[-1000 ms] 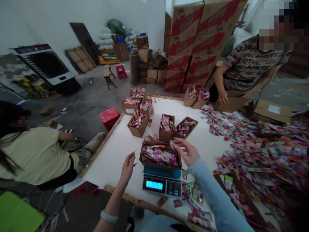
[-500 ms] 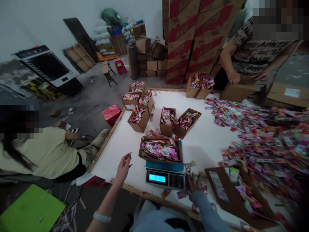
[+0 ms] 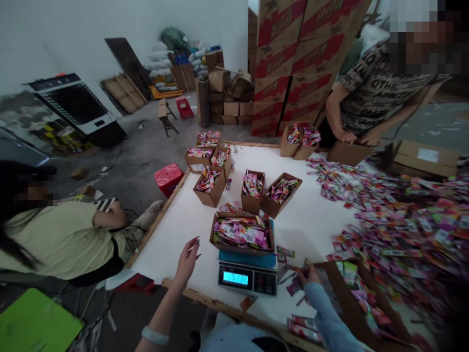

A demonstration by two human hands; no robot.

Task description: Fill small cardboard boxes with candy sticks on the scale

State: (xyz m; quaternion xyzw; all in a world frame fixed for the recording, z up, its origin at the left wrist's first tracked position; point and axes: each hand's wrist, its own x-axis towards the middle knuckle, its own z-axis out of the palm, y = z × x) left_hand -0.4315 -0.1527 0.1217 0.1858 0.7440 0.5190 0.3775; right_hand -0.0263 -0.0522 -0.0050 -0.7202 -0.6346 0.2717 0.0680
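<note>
My left hand (image 3: 187, 260) hovers over the white tabletop left of the scale, fingers loosely apart with nothing in them. My right hand (image 3: 309, 276), in a blue sleeve, is right of the scale with its fingers closed on some small shiny packets (image 3: 294, 286); how many is hard to tell. Between my hands stands a digital scale (image 3: 266, 282) with a lit blue display. On its platform sits an open cardboard box (image 3: 242, 248) full of pink and purple packets. By my right forearm lies a tilted cardboard box (image 3: 384, 288) with packets in it.
A large heap of packets (image 3: 406, 220) covers the table's right side. Several filled boxes (image 3: 251, 203) stand beyond the scale. Loose packets (image 3: 304, 326) lie near the front edge. One person (image 3: 377, 73) handles a box at the far right; another person (image 3: 69, 234) sits at left.
My right hand has gone from lying spread over loose packets beside the scale to gripping some, slightly raised. My left hand stays nearly still. The camera view has shifted slightly.
</note>
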